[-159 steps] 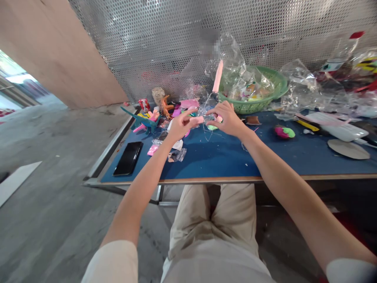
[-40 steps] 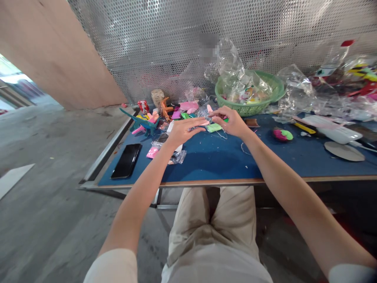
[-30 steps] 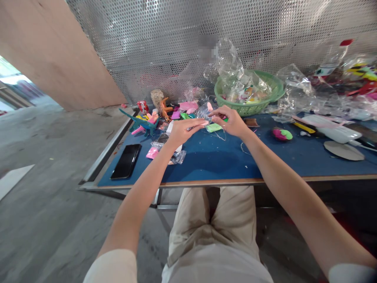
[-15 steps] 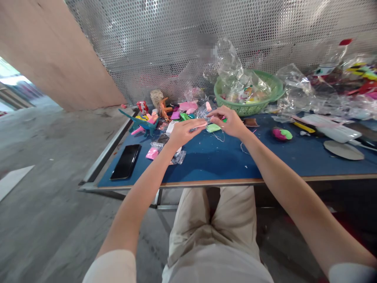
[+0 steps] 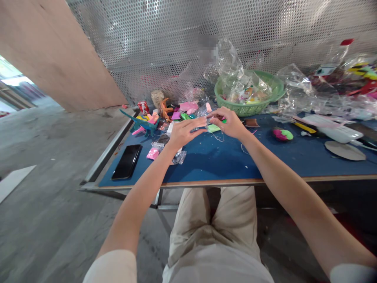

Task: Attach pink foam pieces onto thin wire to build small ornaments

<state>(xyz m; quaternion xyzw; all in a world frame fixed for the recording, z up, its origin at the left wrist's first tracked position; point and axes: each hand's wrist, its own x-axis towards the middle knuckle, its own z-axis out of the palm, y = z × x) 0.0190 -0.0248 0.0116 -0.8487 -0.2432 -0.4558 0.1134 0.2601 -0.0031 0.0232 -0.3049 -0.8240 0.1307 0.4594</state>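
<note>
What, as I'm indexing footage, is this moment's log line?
left hand: outstretched, grip unclear; right hand: near light-green piece; phone: on table

A workshop is indicated by the bare concrete floor (image 5: 59,220), perforated metal panel (image 5: 171,39) and cluttered, metal-framed, blue-topped workbench (image 5: 218,165).

1. Left forearm (image 5: 144,192): directed toward 1 o'clock; left hand (image 5: 183,133) palm down, its fingers (image 5: 194,122) nearly straight toward 2 o'clock.
2. Right forearm (image 5: 285,182): directed toward 11 o'clock; right hand (image 5: 229,122) curved, fingertips (image 5: 218,111) toward 10 o'clock (grip closure not discernible).
</note>
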